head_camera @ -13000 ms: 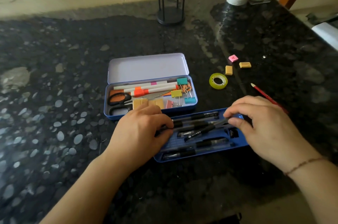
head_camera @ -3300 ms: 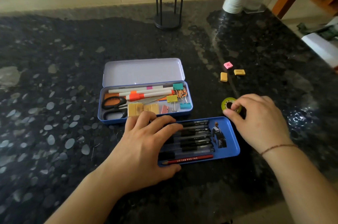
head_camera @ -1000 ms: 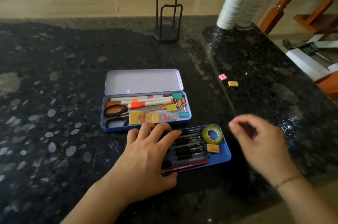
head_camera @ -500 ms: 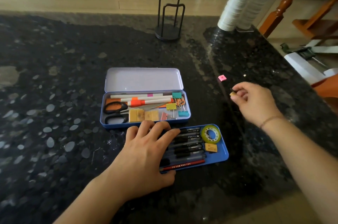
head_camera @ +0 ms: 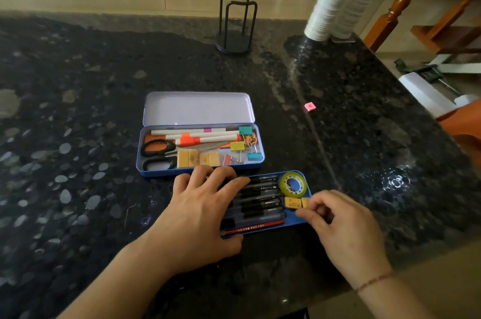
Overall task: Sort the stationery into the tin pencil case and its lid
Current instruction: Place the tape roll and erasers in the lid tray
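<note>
Between the right hand (head_camera: 343,230) fingertips, a pinching grip sets a yellow eraser (head_camera: 305,202) into the lid (head_camera: 307,218), beside its twin. Further left, the left hand (head_camera: 197,212) lies flat, steadying the pens (head_camera: 260,200). Beyond, a pink eraser (head_camera: 310,106) waits on the bench (head_camera: 364,136).

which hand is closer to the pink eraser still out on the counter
Right. The right hand sits at the lid's right end, below the pink eraser; the left hand rests on the pens, further left.

Nothing could be read for certain: the pink eraser (head_camera: 309,106) bore a mark like a letter A, and the print along the red pencil (head_camera: 253,227) was too small.
</note>
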A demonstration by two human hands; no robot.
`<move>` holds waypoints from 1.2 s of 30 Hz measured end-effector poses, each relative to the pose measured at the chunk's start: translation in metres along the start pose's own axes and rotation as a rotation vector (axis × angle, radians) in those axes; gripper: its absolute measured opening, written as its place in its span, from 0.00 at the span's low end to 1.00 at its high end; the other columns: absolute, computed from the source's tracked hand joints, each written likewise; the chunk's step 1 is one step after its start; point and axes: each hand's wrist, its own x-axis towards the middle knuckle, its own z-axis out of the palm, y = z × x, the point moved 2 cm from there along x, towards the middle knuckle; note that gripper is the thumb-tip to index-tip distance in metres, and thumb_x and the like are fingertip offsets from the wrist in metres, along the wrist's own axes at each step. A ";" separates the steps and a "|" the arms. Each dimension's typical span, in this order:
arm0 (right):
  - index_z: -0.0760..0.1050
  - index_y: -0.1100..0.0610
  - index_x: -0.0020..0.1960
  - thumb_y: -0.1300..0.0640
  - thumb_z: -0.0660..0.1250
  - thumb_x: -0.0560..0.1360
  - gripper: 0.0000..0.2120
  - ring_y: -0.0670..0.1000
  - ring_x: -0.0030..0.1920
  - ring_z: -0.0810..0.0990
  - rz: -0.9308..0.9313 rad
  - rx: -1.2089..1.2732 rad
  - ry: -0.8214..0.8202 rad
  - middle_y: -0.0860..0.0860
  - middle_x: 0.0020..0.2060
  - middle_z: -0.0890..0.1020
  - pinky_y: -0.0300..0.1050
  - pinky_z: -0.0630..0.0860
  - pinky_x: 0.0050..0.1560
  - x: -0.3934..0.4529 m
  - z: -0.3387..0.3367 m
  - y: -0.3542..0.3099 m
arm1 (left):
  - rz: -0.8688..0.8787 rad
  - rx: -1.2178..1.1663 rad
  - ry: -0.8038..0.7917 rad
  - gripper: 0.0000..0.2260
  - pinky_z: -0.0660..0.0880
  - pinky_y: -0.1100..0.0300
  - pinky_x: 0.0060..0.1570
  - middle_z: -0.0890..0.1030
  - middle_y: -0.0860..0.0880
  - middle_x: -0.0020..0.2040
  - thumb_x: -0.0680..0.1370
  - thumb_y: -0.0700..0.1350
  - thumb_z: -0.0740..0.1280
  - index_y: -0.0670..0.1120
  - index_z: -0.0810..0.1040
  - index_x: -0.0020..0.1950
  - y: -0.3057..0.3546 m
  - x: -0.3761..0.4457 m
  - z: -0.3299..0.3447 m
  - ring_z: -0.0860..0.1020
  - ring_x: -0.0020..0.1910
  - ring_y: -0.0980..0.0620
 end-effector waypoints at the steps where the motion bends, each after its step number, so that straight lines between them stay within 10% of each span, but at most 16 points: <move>1: 0.74 0.45 0.35 0.45 0.72 0.66 0.08 0.40 0.36 0.74 -0.007 -0.011 0.004 0.41 0.31 0.74 0.42 0.75 0.33 0.002 0.000 0.001 | 0.001 -0.002 0.003 0.38 0.57 0.50 0.66 0.60 0.60 0.70 0.66 0.69 0.61 0.62 0.55 0.73 0.000 0.000 0.000 0.57 0.69 0.53; 21: 0.76 0.44 0.40 0.52 0.76 0.66 0.09 0.42 0.36 0.76 0.082 0.133 -0.180 0.43 0.37 0.78 0.34 0.70 0.34 0.016 -0.009 -0.001 | 0.005 0.004 0.002 0.38 0.55 0.51 0.67 0.58 0.61 0.70 0.66 0.69 0.61 0.63 0.52 0.73 -0.002 0.000 0.000 0.54 0.69 0.55; 29: 0.72 0.50 0.66 0.52 0.71 0.72 0.23 0.55 0.56 0.77 0.087 -0.059 0.039 0.52 0.62 0.74 0.48 0.74 0.58 0.150 -0.016 0.020 | 0.007 -0.004 0.018 0.38 0.55 0.51 0.68 0.56 0.62 0.70 0.67 0.68 0.61 0.63 0.51 0.73 -0.001 -0.001 -0.001 0.54 0.69 0.55; 36: 0.77 0.52 0.58 0.53 0.66 0.76 0.12 0.57 0.53 0.78 0.118 -0.152 0.080 0.56 0.56 0.78 0.48 0.75 0.55 0.220 0.004 0.026 | -0.003 0.005 0.028 0.37 0.56 0.51 0.67 0.58 0.61 0.70 0.66 0.68 0.61 0.62 0.53 0.73 -0.001 -0.001 -0.001 0.56 0.69 0.55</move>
